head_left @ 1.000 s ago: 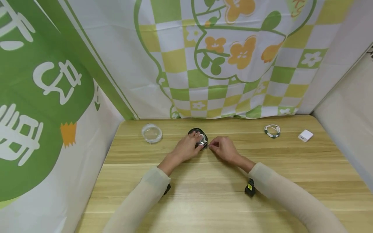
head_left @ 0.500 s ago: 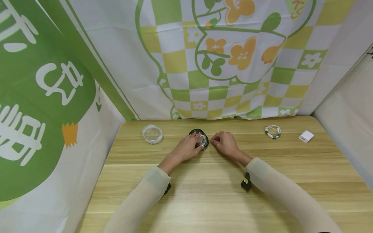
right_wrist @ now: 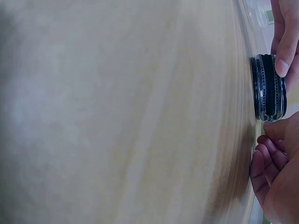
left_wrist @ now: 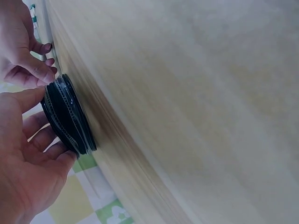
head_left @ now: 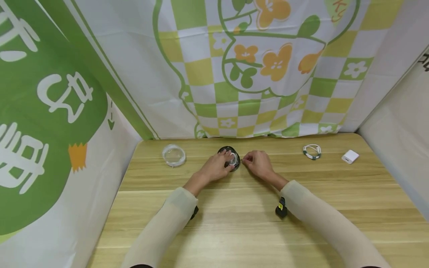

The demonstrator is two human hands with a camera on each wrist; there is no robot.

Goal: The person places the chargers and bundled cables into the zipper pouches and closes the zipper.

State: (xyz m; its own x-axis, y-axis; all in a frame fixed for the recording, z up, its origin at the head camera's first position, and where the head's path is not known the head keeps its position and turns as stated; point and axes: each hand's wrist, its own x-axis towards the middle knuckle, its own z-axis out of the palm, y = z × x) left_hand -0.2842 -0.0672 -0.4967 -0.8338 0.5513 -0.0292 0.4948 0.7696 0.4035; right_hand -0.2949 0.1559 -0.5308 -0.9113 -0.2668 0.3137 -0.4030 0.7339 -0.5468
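A small round zip case (head_left: pixel 236 162) with black edging and a clear top lies at the back middle of the table, something white showing inside. My left hand (head_left: pixel 214 167) holds it from above, fingers over the top and thumb at the near edge. In the left wrist view, the zip's teeth run around the side of the case (left_wrist: pixel 65 114). At the case's right edge, my right hand (head_left: pixel 259 163) pinches what looks like the tiny zip pull, mostly hidden by the fingertips. The right wrist view has this right hand (right_wrist: pixel 280 172) close against the case's side.
A coiled clear-white cable or tube (head_left: pixel 174 155) lies at the back left of the wooden table (head_left: pixel 234 230). Toward the back right are a coiled white cable (head_left: pixel 312 152) with dark ties and a white charger plug (head_left: pixel 350 156). A patterned curtain (head_left: pixel 248 111) hangs behind the table.
My right hand has shifted slightly away from me along the case's right edge, from its near right corner. The left hand still holds the case in about the same place.
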